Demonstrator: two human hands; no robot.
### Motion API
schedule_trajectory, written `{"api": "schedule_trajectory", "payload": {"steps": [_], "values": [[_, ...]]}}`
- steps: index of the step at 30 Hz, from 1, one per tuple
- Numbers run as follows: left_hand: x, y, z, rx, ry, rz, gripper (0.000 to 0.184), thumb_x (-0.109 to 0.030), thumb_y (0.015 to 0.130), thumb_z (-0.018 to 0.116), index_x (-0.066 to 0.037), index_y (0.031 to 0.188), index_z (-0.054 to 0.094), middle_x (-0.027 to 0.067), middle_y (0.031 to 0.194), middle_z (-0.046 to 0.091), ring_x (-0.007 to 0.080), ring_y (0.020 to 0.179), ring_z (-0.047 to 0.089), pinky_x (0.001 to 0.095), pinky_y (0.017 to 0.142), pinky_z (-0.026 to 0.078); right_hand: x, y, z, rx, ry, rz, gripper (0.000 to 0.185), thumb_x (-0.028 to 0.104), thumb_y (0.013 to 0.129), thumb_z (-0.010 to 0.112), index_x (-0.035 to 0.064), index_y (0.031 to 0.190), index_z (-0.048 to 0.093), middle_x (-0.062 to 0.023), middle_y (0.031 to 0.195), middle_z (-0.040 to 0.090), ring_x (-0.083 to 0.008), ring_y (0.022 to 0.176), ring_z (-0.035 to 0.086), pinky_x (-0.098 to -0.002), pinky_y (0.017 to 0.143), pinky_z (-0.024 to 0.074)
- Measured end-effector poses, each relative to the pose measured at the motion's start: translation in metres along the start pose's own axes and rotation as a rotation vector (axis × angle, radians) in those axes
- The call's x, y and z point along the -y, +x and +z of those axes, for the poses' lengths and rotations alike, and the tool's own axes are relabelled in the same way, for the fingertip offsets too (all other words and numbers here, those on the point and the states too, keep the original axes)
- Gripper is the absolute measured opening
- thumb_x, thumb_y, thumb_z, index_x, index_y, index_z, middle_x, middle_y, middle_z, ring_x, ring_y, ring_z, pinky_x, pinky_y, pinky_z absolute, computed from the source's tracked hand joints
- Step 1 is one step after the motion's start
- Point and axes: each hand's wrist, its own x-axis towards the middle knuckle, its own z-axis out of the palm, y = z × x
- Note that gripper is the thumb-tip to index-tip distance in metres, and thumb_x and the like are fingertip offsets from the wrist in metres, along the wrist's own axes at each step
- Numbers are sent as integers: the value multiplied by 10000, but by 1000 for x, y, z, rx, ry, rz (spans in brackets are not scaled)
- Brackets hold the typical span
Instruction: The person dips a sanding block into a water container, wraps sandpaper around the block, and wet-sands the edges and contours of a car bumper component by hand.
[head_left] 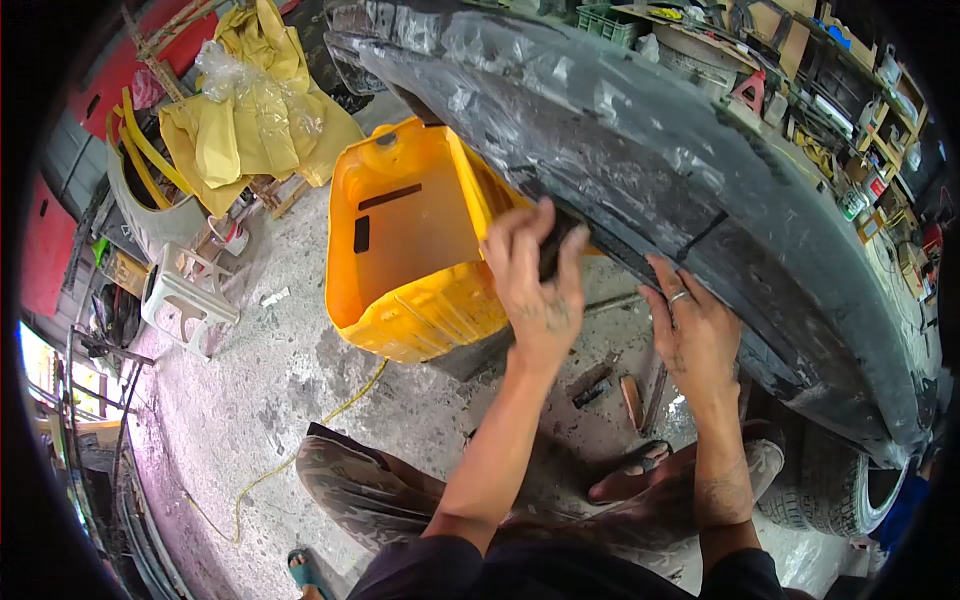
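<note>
A large dark grey, scuffed car bumper [640, 140] runs diagonally from the top centre to the lower right, over a yellow plastic crate [420, 310]. My left hand [535, 275] is raised at the bumper's lower edge beside the crate, its fingers bent and apart; a dark patch shows between them, too unclear to name. My right hand [695, 325], with a ring on one finger, rests its fingertips on the bumper's lower edge, fingers slightly spread. A dark slot or strip runs along that edge between the two hands.
A white stool [190, 300] and yellow sheets [240, 130] are at the left. A yellow cord [290, 462] crosses the floor. Small tools [592, 392] lie below the hands, a tyre [825, 480] is at the lower right, and cluttered shelves [850, 120] are at the upper right.
</note>
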Motion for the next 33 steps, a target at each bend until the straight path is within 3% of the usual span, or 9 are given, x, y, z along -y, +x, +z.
{"api": "schedule_trajectory", "payload": {"steps": [3, 5, 7, 11, 13, 19, 21, 25, 33], "values": [[12, 10, -5, 57, 3, 41, 349, -26, 807, 798, 25, 1125, 662, 166, 1043, 596, 323, 979, 594, 392, 900, 483, -2, 0, 3, -32, -25, -31, 321, 194, 900, 709, 114, 1211, 711, -64, 994, 725, -294, 882, 693, -394, 787, 543], [28, 31, -3, -85, 64, 94, 369, -39, 814, 799, 13, 1146, 648, 159, 1056, 589, 330, 995, 589, 401, 913, 482, 2, -3, -1, 2, -23, -4, 320, 196, 901, 709, 117, 1211, 711, -64, 996, 725, -293, 881, 694, -388, 782, 545], [36, 37, -6, -236, 23, -83, 425, -73, 872, 777, 1, 1244, 585, 154, 1210, 513, 281, 1075, 569, 383, 945, 489, 2, 2, -1, 10, -19, 4, 319, 197, 902, 709, 121, 1211, 711, -63, 998, 726, -293, 880, 695, -381, 778, 546], [31, 11, -10, -164, -99, -151, 467, -89, 879, 771, -1, 1293, 576, 198, 1212, 503, 329, 1144, 531, 416, 986, 461, 0, 0, 2, -20, -12, 4, 328, 196, 895, 720, 119, 1214, 711, -68, 1001, 731, -300, 876, 697, -389, 769, 548], [32, 21, -3, -107, 17, -12, 459, -83, 871, 777, 0, 1283, 593, 181, 1196, 518, 348, 1117, 527, 418, 977, 438, 1, 1, 3, -28, -19, -4, 337, 196, 892, 724, 119, 1220, 710, -71, 996, 732, -303, 872, 697, -392, 763, 549], [21, 5, 4, -37, -92, -79, 368, -45, 850, 776, -14, 1192, 643, 152, 1106, 578, 324, 1060, 534, 421, 955, 418, 2, 1, 0, 17, -31, 50, 357, 198, 887, 732, 131, 1236, 710, -74, 939, 727, -303, 834, 693, -395, 734, 549], [22, 31, -1, -11, 46, 44, 298, -56, 866, 771, 45, 1114, 641, 181, 1089, 569, 328, 1073, 552, 417, 959, 448, 2, 1, -2, 23, -20, 57, 352, 197, 888, 728, 134, 1235, 711, -73, 940, 725, -303, 822, 691, -393, 722, 550], [15, 9, 2, -30, -21, 10, 311, -23, 841, 777, 45, 1112, 640, 171, 1103, 572, 333, 1060, 549, 408, 940, 446, 3, 2, -3, -2, 38, 41, 361, 133, 849, 767, 86, 1205, 725, -133, 955, 720, -356, 825, 683, -412, 736, 531], [21, 7, 0, -9, -51, -10, 273, -53, 850, 780, 30, 1082, 663, 193, 1112, 587, 320, 1077, 564, 395, 967, 455, 2, 0, -2, 5, 79, 80, 338, 142, 865, 750, 86, 1198, 723, -124, 938, 720, -361, 812, 680, -422, 745, 531]]}}
